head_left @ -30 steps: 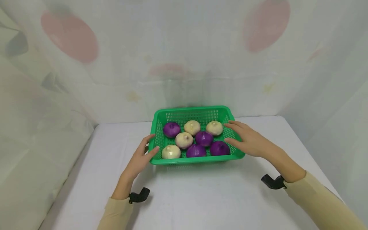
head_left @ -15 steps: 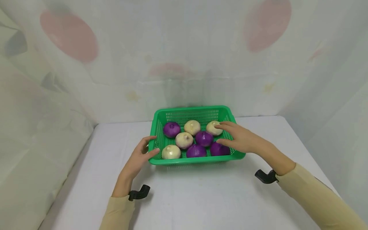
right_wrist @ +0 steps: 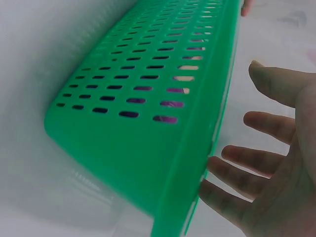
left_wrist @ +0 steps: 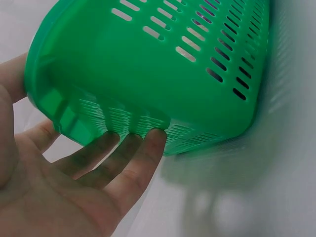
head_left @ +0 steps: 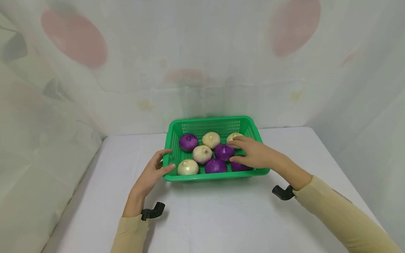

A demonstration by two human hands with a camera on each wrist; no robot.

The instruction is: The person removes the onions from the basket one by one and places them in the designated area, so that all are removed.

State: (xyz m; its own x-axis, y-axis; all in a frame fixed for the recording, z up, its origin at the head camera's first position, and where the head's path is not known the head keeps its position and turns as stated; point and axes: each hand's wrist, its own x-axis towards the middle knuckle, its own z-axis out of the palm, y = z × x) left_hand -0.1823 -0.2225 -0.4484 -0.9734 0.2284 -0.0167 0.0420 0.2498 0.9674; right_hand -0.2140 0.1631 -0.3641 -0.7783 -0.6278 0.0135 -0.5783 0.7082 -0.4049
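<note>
In the head view a green plastic basket (head_left: 205, 178) stands on the table, holding several purple and white onions. My left hand (head_left: 150, 175) grips its left end, with the thumb over the rim and the fingers on the outer wall; the left wrist view shows fingertips (left_wrist: 157, 136) against the slotted side. Above the basket's right part is my right hand (head_left: 257, 153), fingers extended and apart. Its fingertips come up to a purple onion (head_left: 224, 152) in the middle. The hand partly covers a white onion (head_left: 233, 137) behind and a purple onion (head_left: 240, 167) in front.
A white cloth covers the table (head_left: 215, 218). Pale patterned curtains (head_left: 205, 45) hang behind the basket and along both sides. Near the left end inside the basket lie a purple onion (head_left: 188, 142) and a white onion (head_left: 188, 167).
My right hand has moved left from the basket's right edge to over the onions. The left hand has stayed at the left end, and the onions lie where they were.
</note>
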